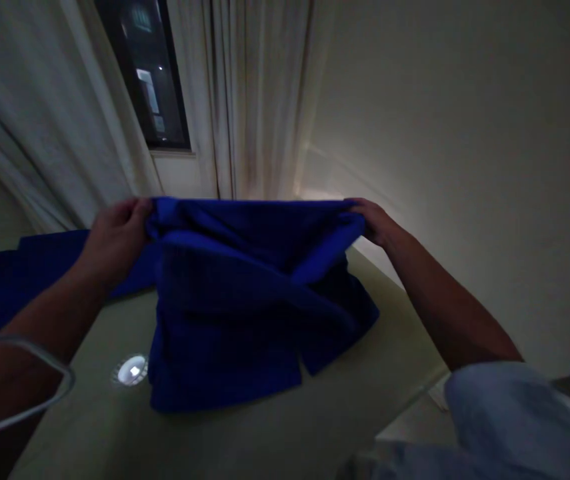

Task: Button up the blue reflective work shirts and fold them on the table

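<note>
Garment, blue, hangs spread over the desk, its 2 top corners grasped by left hand and right hand.

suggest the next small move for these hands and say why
Probably a gentle shake of the held blue cloth: the left hand and right hand grip its top edge, which is pulled nearly straight, yet the front below sags in slanting folds.

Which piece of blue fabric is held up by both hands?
The middle blue piece, its top edge stretched between the left hand and right hand; the blue fabric at the left lies on the table.
</note>
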### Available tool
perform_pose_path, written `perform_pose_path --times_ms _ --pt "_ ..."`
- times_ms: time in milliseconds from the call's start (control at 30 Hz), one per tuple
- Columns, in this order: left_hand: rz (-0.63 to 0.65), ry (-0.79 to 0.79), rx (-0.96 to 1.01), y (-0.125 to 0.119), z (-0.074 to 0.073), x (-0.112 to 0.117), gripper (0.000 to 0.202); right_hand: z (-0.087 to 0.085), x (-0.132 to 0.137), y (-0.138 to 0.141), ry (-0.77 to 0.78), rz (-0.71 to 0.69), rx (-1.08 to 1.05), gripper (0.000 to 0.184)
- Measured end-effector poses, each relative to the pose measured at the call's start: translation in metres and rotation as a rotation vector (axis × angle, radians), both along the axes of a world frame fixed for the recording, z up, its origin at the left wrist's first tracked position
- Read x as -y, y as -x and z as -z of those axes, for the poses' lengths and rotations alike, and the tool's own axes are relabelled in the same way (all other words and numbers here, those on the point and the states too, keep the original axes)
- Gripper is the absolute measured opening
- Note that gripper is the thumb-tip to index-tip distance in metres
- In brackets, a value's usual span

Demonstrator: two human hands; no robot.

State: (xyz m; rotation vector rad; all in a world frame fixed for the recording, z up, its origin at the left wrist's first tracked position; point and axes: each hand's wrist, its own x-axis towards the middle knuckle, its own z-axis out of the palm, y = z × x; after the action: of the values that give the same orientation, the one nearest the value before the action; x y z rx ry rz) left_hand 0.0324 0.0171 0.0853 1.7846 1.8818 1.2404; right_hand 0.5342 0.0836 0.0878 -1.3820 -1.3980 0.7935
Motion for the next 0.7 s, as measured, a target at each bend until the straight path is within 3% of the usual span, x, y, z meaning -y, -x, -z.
perform_pose_path --times_ms 67,133,200,267,333,400,500,600,700 --pt "0.048 -0.07 0.281 -0.017 -0.011 -0.032 0.058 -0.005 -0.03 0.012 -0.082 0.045 -0.178 0.044" --pt "0.123 -0.098 0.393 -0.022 0.003 -0.047 0.062 0.006 -0.039 0.016 -0.157 0.06 -0.215 0.049" --pt "0.16 -0.09 0.372 -0.018 0.038 -0.045 0.071 0.035 -0.029 0.012 -0.126 0.012 -0.104 0.05" --pt "0.172 -0.036 0.231 -0.01 0.085 -0.029 0.076 0.074 -0.007 0.003 -0.01 -0.126 0.136 0.053" --pt "0.274 0.047 -0.059 -0.002 0.135 -0.005 0.075 0.118 0.017 -0.008 0.074 -0.264 0.439 0.064" --pt "0.348 0.056 -0.366 0.002 0.178 0.019 0.074 0.157 0.038 -0.017 0.094 -0.317 0.698 0.08" --pt "0.366 0.083 -0.636 0.006 0.221 0.047 0.076 0.197 0.059 -0.022 0.062 -0.29 0.933 0.083" --pt "0.365 0.13 -0.716 0.007 0.235 0.064 0.076 0.207 0.075 -0.02 -0.017 -0.241 1.037 0.064" --pt "0.372 0.133 -0.743 0.007 0.229 0.083 0.076 0.195 0.093 -0.02 -0.05 -0.296 1.055 0.044"
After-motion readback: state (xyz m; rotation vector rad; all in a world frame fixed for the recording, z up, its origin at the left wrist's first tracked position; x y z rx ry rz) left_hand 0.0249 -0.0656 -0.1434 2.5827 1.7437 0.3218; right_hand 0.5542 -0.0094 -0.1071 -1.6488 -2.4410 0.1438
